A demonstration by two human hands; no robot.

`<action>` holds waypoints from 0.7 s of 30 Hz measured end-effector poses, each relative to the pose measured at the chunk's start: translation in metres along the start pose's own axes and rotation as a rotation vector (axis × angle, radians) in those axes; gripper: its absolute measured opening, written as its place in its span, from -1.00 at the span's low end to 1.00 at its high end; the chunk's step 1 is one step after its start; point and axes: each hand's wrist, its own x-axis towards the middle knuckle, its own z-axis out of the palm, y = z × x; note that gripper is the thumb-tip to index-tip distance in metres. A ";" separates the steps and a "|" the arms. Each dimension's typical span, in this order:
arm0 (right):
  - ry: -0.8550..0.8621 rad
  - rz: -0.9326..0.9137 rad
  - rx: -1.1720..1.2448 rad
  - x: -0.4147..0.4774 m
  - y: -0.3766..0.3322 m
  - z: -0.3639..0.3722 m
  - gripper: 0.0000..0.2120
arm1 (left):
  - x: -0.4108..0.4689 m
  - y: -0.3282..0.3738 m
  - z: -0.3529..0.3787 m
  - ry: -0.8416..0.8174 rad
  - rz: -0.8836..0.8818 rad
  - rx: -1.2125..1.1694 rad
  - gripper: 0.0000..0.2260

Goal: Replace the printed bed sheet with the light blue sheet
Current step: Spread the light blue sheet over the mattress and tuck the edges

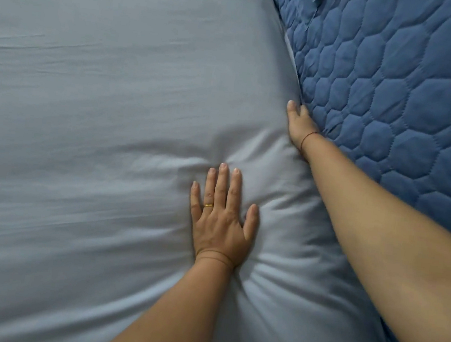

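Light blue sheet (100, 102) spread over bed, most of view filled by it; shallow wrinkles seen across it, deeper folds gathered at lower centre. Left hand (221, 226) laid flat on sheet, palm down, fingers straight and spread, fabric pressed in beneath. Gold ring (208, 205) worn on it. Right hand (300, 125) placed at seam where sheet meets quilted dark blue cover (406, 106); fingertips hidden in seam, so grasp cannot be told. Red thread (310, 136) seen round right wrist.
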 end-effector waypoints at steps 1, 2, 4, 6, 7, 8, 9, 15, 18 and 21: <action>0.014 0.009 -0.029 -0.017 0.010 0.000 -0.34 | 0.000 0.000 0.000 0.002 -0.003 -0.004 -0.40; 0.025 0.013 -0.056 -0.040 0.023 0.000 -0.34 | 0.000 0.001 0.000 0.003 -0.006 -0.007 -0.40; 0.053 0.025 -0.091 -0.092 0.060 -0.002 -0.34 | -0.001 0.001 -0.001 0.002 -0.006 -0.016 -0.40; 0.074 0.080 -0.085 -0.149 0.099 -0.007 -0.36 | -0.001 0.001 -0.001 -0.010 -0.004 -0.014 -0.40; 0.076 0.118 -0.086 -0.177 0.116 -0.010 -0.37 | -0.002 0.001 -0.001 -0.013 -0.005 -0.007 -0.40; 0.080 0.143 -0.102 -0.204 0.133 -0.013 -0.39 | -0.001 0.001 -0.001 -0.015 -0.007 0.000 -0.40; 0.099 0.144 -0.144 -0.230 0.147 -0.014 -0.39 | -0.001 0.001 -0.001 -0.016 -0.010 0.005 -0.40; 0.180 0.041 -0.336 -0.354 0.216 -0.006 -0.17 | -0.002 0.004 -0.008 -0.098 -0.040 0.054 -0.33; 0.085 0.112 -0.230 -0.378 0.254 -0.017 -0.17 | -0.007 0.009 -0.015 -0.214 -0.065 0.097 -0.38; 0.009 0.078 -0.124 -0.388 0.274 -0.025 -0.19 | -0.036 0.015 -0.027 -0.328 -0.117 0.122 -0.36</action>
